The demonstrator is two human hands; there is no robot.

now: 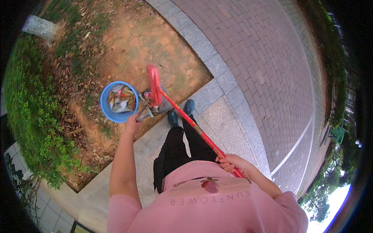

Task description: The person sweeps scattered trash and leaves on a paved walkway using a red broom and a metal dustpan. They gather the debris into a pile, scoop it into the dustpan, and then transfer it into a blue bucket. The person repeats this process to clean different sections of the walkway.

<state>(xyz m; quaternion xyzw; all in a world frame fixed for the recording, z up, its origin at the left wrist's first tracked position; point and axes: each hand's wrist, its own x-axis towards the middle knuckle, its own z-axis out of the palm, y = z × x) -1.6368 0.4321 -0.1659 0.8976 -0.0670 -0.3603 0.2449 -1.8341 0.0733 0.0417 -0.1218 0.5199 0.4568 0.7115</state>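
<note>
With my right hand [234,163] I grip the lower end of a broom's red handle [204,137]. Its pink-red bristle head [154,86], a little blurred, lies over a grey dustpan [165,102] near the toes of my dark boots. My left hand [133,123] is closed on a short grey handle [143,115] beside the dustpan; how the two join is partly hidden. Bits of litter lie by the broom head. Just beyond my left hand, a blue plastic bucket [119,120] holds dry leaves, crumpled wrappers and other rubbish. Whether my left hand touches its rim, I cannot tell.
Bare brown soil [140,43] lies ahead, edged by grey stone slabs [201,45]. A leafy green hedge [35,122] and fallen leaves are on the left. Brick paving [256,64] stretches along the right. A pale stone block [40,27] stands at the upper left.
</note>
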